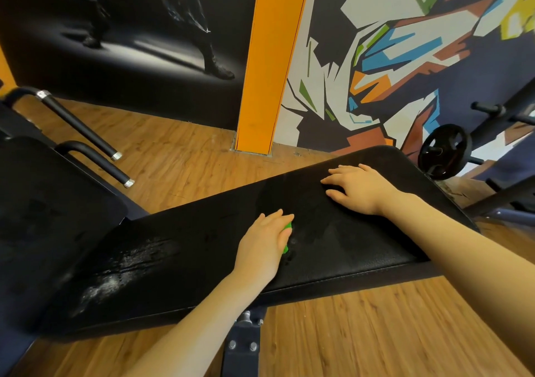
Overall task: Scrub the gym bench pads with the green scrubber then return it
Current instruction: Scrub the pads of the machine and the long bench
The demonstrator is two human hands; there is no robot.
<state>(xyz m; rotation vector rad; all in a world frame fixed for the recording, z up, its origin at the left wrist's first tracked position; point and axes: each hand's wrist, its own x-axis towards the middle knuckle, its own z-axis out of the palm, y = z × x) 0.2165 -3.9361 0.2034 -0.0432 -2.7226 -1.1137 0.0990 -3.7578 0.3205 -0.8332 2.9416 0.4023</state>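
With the green scrubber held under the curled fingers of the left hand mid-pad, and the right hand laid flat beyond it, firm overlapping strokes should be made toward the foamy patch.

Beyond the hands, an orange pillar rises from the wooden floor. Left of it hangs a dark poster showing booted legs; right of it spreads a colourful angular mural. Far left of the hands, 2 black handlebars with silver end caps slope downward. Far right, a black weight plate sits on a rack.
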